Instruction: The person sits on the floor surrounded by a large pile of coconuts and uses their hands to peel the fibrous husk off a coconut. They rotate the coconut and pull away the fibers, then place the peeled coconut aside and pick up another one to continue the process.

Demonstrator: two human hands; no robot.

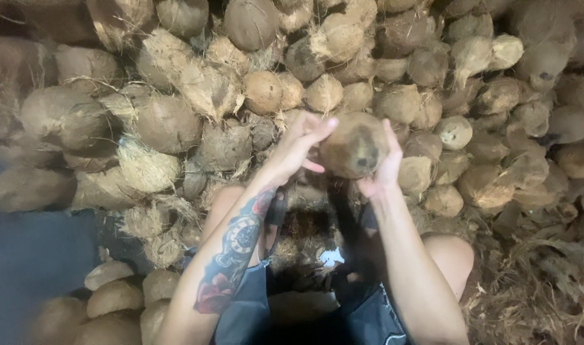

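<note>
I hold a brown husked coconut point(356, 149) up in front of me, between both hands. My right hand point(384, 167) cups it from the right side and below. My left hand point(296, 149), on a tattooed forearm, touches its left side with fingers spread over the top. The coconut's darker end faces me. My knees show below, either side of a dark gap.
A large heap of fibrous brown coconuts point(253, 96) fills the whole background. Several smoother, paler coconuts point(116, 295) lie at the lower left. Loose husk fibre point(541, 287) covers the ground at the lower right. A dark blurred area sits at the left.
</note>
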